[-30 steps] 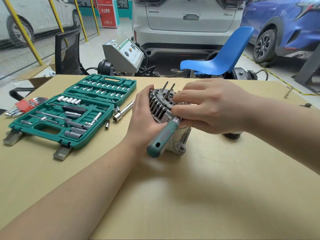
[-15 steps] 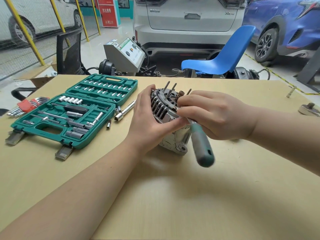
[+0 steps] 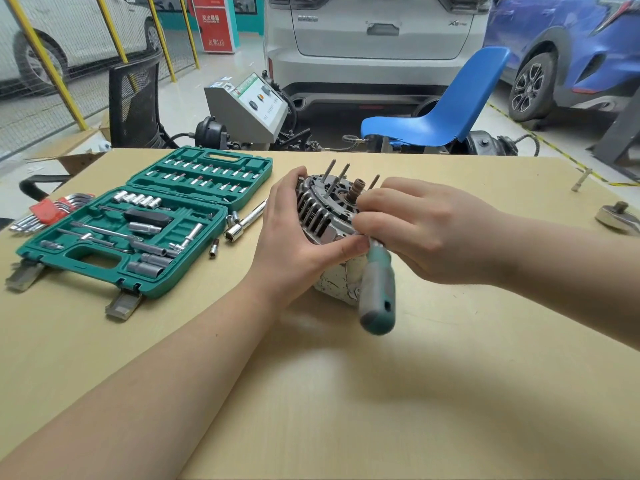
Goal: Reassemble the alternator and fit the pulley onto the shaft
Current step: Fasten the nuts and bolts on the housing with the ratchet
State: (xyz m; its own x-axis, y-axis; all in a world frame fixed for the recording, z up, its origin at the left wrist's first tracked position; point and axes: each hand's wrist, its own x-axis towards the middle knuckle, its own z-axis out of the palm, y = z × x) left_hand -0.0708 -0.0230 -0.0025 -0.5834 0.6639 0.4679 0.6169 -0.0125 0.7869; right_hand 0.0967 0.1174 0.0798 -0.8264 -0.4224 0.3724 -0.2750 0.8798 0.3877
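Pale wood makes the surface (image 3: 346, 393), and the alternator (image 3: 332, 216) stands on it a little above the middle of the view, its finned housing tilted with the open end facing up and away. Several thin studs (image 3: 337, 176) rise from that end, and a brown ribbed shaft end (image 3: 356, 190) stands among them.

The left hand (image 3: 298, 237) comes from 7 o'clock and holds the housing on its 9 o'clock side; the fingers (image 3: 294, 176) curl over the top rim and the thumb presses the near edge. The right hand (image 3: 422, 230) comes from 3 o'clock. Its fingers are closed narrow around the metal neck of a ratchet wrench (image 3: 377, 285), just at the housing's near rim. The green and grey handle hangs down toward 6 o'clock, in front of the alternator's lower body. I cannot tell what the head of the tool sits on, because the fingers cover it.

At 9 o'clock from the alternator an open green socket case (image 3: 138, 230) lies flat, with sockets and bits in its slots. Between the case and the left hand lie an extension bar (image 3: 246, 221) and a few loose sockets (image 3: 213, 247). A set of hex keys in a red holder (image 3: 48, 211) lies at the far left edge. At the right edge, near 3 o'clock, sits a round metal part (image 3: 618, 216); it may be the pulley, but I cannot tell.
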